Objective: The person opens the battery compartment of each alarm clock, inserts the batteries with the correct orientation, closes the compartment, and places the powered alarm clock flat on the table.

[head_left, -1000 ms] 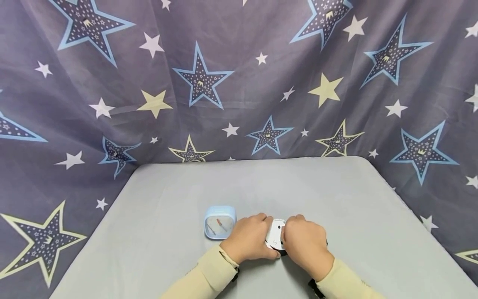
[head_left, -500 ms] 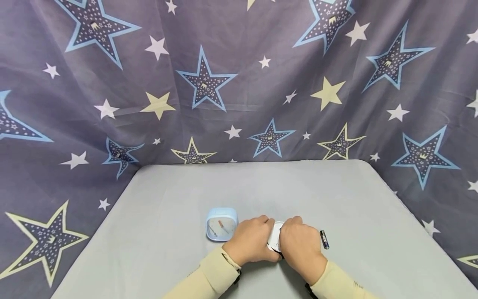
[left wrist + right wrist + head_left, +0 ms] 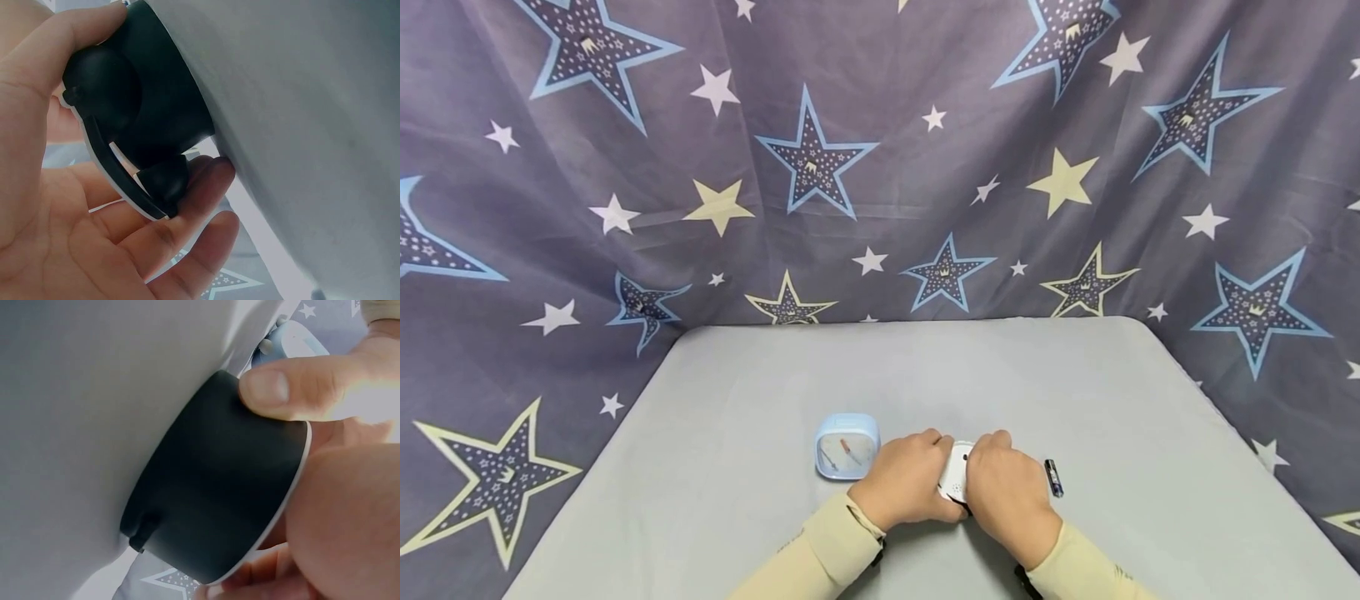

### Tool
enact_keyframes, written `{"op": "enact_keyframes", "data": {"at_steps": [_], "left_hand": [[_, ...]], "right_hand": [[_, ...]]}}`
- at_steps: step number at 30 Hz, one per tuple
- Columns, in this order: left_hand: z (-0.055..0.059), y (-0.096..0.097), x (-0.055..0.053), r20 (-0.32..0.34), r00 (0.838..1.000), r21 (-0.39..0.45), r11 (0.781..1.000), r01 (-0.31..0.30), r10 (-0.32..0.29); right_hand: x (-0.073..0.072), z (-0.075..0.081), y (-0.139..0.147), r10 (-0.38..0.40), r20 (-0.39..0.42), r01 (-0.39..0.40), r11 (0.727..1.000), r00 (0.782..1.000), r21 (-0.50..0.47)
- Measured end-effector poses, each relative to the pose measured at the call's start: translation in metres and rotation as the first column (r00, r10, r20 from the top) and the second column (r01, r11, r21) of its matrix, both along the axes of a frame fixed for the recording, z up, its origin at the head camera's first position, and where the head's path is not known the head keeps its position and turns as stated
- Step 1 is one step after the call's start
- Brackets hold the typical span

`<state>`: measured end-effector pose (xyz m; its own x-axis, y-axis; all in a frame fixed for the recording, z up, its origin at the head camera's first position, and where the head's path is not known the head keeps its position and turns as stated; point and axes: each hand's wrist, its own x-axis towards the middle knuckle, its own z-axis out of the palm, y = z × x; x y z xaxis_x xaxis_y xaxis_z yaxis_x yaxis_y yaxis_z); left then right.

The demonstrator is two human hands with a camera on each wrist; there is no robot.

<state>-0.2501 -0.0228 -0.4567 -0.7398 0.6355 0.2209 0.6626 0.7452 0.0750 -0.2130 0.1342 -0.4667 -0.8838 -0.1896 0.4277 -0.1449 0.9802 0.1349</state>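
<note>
One clock (image 3: pixel 954 483) sits low center in the head view, gripped by the left hand (image 3: pixel 906 479); what the right hand (image 3: pixel 1009 492) holds cannot be told. Left-wrist view, lower left: fingers (image 3: pixel 209 187) curl below it. Right-wrist view, upper right: a thumb (image 3: pixel 297 390) braces it, best kept firm.

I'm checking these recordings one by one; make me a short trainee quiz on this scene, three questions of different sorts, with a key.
1. Which hand is nearer the blue clock?
2. True or false: the black clock is held with its white back facing down.
3. Fill in the gap: a ____ lies on the table, just to the right of the person's right hand.

Key
1. The left hand.
2. False; it faces up, showing between the hands in the head view.
3. battery
</note>
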Motion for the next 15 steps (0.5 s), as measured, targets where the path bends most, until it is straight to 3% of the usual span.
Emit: {"op": "enact_keyframes", "data": {"at_steps": [10, 15], "left_hand": [[0.0000, -0.0010, -0.0026, 0.003, 1.000, 0.007, 1.000, 0.005, -0.005], [-0.0009, -0.0007, -0.0016, 0.005, 1.000, 0.002, 1.000, 0.009, -0.009]], "right_hand": [[-0.0011, 0.0029, 0.0001, 0.011, 0.007, -0.011, 1.000, 1.000, -0.018], [-0.0007, 0.0028, 0.0027, 0.015, 0.052, -0.013, 0.999, 0.999, -0.047]]}}
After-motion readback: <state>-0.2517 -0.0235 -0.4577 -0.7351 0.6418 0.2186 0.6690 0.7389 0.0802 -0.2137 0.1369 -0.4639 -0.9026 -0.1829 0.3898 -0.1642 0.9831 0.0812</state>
